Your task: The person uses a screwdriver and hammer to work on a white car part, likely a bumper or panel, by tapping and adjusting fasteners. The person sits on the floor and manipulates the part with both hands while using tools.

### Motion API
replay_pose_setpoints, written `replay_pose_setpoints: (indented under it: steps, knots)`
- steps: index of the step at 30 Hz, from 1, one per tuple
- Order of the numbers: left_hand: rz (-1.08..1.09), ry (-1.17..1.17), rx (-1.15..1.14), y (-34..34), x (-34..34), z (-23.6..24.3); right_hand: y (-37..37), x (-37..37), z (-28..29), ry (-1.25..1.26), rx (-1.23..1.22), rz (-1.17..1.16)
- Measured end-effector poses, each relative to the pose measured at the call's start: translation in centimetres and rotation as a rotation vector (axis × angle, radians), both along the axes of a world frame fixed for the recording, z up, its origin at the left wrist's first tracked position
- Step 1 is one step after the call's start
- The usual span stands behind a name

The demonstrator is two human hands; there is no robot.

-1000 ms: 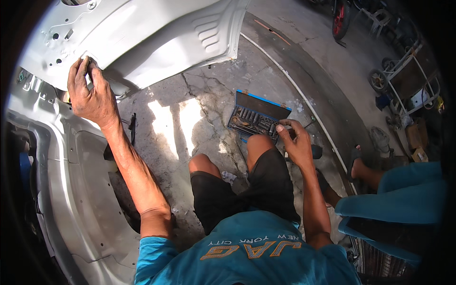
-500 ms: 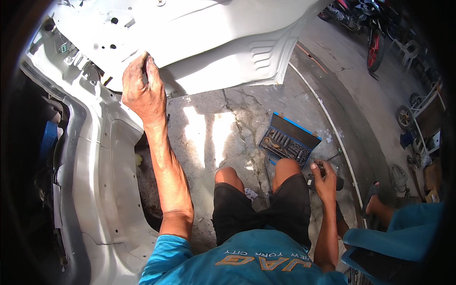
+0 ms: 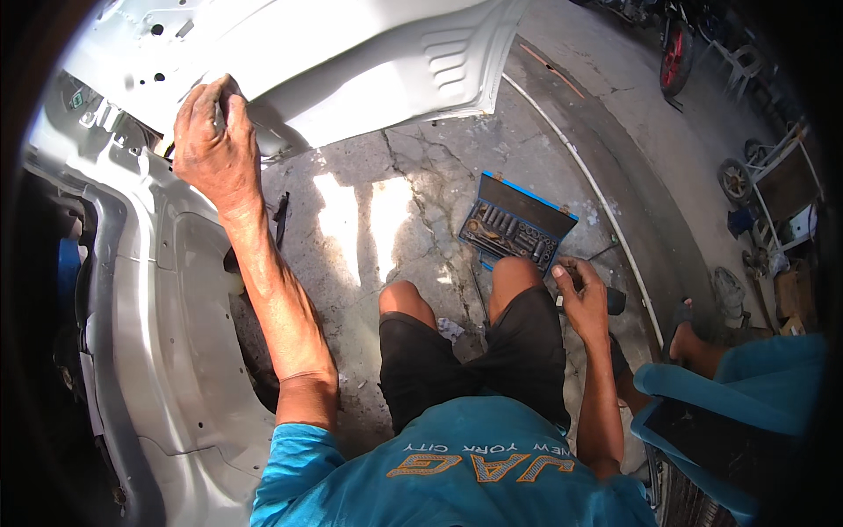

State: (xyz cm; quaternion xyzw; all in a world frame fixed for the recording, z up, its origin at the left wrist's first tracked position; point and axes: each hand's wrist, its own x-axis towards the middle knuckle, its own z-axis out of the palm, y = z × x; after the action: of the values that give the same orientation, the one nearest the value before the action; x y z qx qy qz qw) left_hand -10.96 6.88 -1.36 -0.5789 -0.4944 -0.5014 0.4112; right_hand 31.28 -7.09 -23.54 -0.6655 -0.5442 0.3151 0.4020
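Observation:
My left hand [image 3: 216, 147] is raised at the inner side of a white car door panel [image 3: 342, 75], its fingers curled together close to the metal. Whatever sits in that pinch, if anything, is hidden. Low by my right knee is my right hand [image 3: 583, 300], thumb and fingers bent inward; I cannot make out anything between them. A black object [image 3: 616, 302], partly covered by that hand, lies just beyond it. Ahead of my right knee, an open blue-edged socket set case [image 3: 518, 220] holds several sockets and a ratchet.
The car's bare silver body frame [image 3: 176, 299] runs along my left. A dark strip [image 3: 281, 218] lies on the cracked concrete [image 3: 351, 176]. To the right are a pale hose [image 3: 584, 171], a wheeled cart [image 3: 781, 189], a motorcycle wheel [image 3: 676, 57] and another person's foot [image 3: 681, 327].
The whole view has shifted, so the door, case and floor appear farther left and higher. My left hand has stayed by the door panel with slightly changed fingers; my right remains beside the knee.

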Motion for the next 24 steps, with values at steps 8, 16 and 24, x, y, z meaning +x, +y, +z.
replay_pose_setpoints:
  steps: [8,16,24]
  knots:
    - [-0.062,0.032,0.022,0.3,-1.4,-0.3,-0.9,0.7,-0.8,0.014,-0.035,-0.030]
    - [0.071,0.079,0.043,1.0,-1.2,-0.1,-0.9,1.1,-0.9,-0.001,-0.048,-0.058]
    - [0.004,0.107,-0.081,1.6,-4.5,0.0,-1.1,3.6,-0.9,0.010,-0.063,-0.157]
